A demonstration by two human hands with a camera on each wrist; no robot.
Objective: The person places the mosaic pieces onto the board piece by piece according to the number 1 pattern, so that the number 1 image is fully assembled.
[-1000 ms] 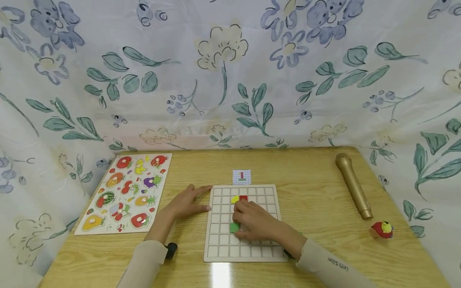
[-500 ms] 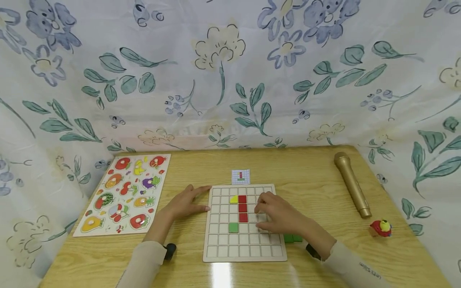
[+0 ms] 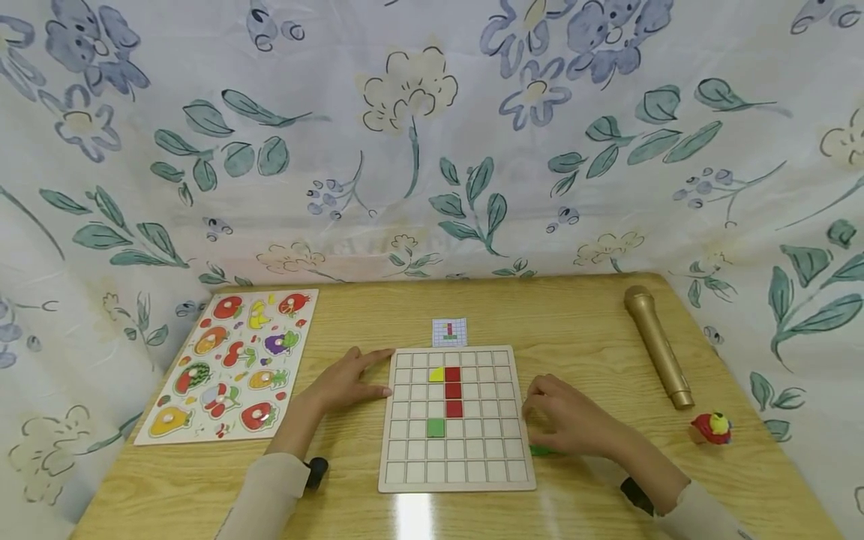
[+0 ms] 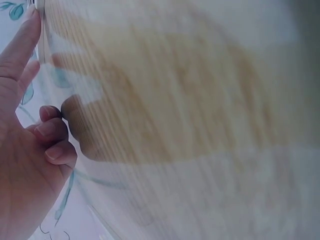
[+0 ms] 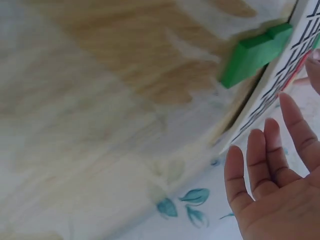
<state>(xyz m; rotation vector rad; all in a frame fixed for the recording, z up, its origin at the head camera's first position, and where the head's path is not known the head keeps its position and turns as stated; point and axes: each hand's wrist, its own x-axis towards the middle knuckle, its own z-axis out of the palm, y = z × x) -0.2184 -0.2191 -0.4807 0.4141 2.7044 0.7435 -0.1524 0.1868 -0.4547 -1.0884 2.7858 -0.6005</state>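
A pale wooden grid board (image 3: 405,471) lies in the middle of the table. On it, a column of red squares (image 3: 453,390) stands beside a yellow piece (image 3: 437,375), and a green square (image 3: 436,427) sits lower left. My left hand (image 3: 344,381) touches the board's left edge with thumb and index fingertip; its other fingers curl loosely in the left wrist view. Just off the right edge is my right hand (image 3: 574,416), bent over green blocks (image 5: 255,55) on the table. The hand partly hides them in the head view. No held piece is visible.
A small pattern card (image 3: 449,332) lies at the board's far edge. To the left is a fruit puzzle board (image 3: 229,367). A gold microphone (image 3: 658,349) and a small red-and-yellow toy (image 3: 714,427) lie to the right. A floral curtain (image 3: 432,150) hangs behind the table.
My right hand has moved right, off the board's middle to the green blocks beside it. The lower red squares and the green square are uncovered. The left hand stays in place.
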